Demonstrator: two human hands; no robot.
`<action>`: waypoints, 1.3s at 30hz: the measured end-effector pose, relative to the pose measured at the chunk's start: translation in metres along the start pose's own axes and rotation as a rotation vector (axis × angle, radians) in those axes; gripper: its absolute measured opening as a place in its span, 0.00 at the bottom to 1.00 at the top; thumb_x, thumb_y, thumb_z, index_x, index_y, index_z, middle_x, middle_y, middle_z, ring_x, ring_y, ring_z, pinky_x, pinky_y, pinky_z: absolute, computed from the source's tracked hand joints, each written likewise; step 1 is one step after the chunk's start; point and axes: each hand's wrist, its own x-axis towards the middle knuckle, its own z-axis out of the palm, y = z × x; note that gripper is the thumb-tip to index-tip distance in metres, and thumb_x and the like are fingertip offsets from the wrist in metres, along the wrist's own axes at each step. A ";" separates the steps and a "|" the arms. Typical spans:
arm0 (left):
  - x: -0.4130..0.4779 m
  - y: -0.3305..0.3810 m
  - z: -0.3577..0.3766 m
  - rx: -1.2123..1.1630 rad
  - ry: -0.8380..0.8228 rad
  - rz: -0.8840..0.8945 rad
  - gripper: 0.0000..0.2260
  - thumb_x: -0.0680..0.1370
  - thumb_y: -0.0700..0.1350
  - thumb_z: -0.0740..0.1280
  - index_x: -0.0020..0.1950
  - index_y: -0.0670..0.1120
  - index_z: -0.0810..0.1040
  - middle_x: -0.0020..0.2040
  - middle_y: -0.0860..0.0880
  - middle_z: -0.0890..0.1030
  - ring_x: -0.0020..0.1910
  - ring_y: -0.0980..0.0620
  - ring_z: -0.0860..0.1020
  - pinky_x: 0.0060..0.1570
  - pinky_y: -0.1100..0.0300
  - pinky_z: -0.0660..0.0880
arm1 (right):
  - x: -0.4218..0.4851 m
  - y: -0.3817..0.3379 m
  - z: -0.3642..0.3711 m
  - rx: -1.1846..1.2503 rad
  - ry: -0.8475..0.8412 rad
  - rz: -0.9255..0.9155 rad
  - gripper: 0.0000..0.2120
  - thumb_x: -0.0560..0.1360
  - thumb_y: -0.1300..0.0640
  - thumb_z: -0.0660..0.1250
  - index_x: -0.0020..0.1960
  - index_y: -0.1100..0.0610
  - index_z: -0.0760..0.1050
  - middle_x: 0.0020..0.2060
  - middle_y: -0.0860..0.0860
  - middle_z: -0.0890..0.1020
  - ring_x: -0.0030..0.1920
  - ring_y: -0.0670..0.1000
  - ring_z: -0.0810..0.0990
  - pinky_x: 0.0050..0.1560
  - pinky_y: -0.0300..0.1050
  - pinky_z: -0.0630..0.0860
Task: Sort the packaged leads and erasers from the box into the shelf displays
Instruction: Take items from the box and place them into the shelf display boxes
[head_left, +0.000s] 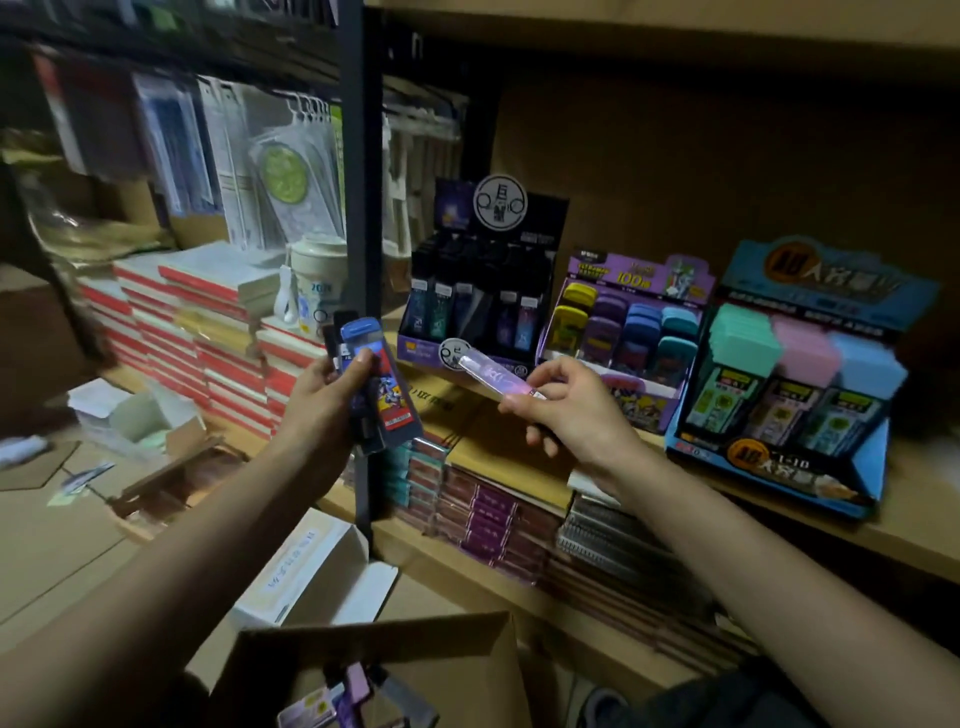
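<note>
My left hand (324, 397) grips a small stack of packaged leads (376, 384), the front one blue with a red label. My right hand (563, 410) pinches a single pale purple lead pack (491, 375) and holds it in front of the black lead display (485, 306) on the shelf. To the right stand a purple display (631, 317) of coloured cases and a blue display (795, 374) of pastel cases. The open cardboard box (374, 670) at the bottom holds several more packs.
A dark metal upright (361, 208) divides the shelving just behind my left hand. Stacked red-and-white notebooks (208, 332) fill the left shelf, and notebooks (498, 514) lie below the displays. A white open carton (317, 571) sits near the box.
</note>
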 end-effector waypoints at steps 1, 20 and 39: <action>0.003 0.000 -0.004 -0.002 0.006 0.008 0.07 0.80 0.45 0.62 0.57 0.46 0.74 0.50 0.46 0.79 0.47 0.48 0.79 0.44 0.51 0.77 | 0.008 -0.003 -0.002 -0.044 0.020 -0.008 0.10 0.74 0.62 0.69 0.50 0.58 0.68 0.39 0.56 0.82 0.24 0.45 0.72 0.21 0.36 0.66; 0.008 0.012 -0.018 -0.100 0.097 -0.008 0.15 0.78 0.46 0.63 0.64 0.44 0.72 0.47 0.46 0.80 0.43 0.49 0.80 0.38 0.54 0.75 | 0.106 -0.059 -0.003 -0.882 0.050 -0.223 0.22 0.73 0.60 0.65 0.65 0.49 0.67 0.51 0.53 0.76 0.38 0.51 0.79 0.34 0.46 0.74; 0.005 0.011 -0.010 -0.095 0.109 -0.030 0.18 0.78 0.46 0.63 0.67 0.43 0.69 0.49 0.47 0.79 0.44 0.51 0.79 0.36 0.57 0.74 | 0.124 -0.055 0.006 -0.869 0.052 -0.306 0.16 0.71 0.58 0.72 0.58 0.57 0.75 0.51 0.53 0.80 0.54 0.53 0.77 0.49 0.42 0.70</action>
